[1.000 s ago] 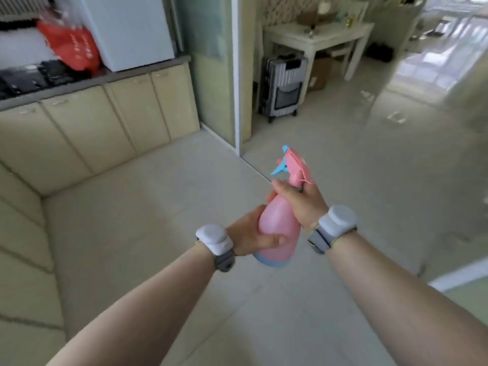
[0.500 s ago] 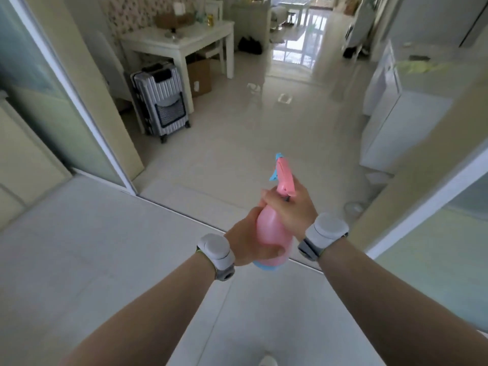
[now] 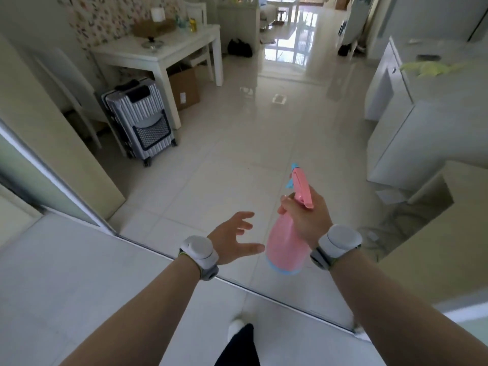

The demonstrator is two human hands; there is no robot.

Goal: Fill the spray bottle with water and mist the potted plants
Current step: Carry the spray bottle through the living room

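Spray bottle (image 3: 286, 244): pink, held upright above the tiled floor (image 3: 224, 167).
Right grip (image 3: 307, 217): curled round the bottle's neck.
Left grip (image 3: 232, 239): fingers spread, nothing held, just beside the bottle.
Background: suitcase (image 3: 140, 122) stood beside a white desk (image 3: 158, 52).

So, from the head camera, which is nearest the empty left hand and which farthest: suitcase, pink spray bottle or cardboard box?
From the left hand:
1. Pink spray bottle, just to its right, gripped by the right hand.
2. Suitcase, ahead on the left, on the floor.
3. Cardboard box, farther back under the white table.
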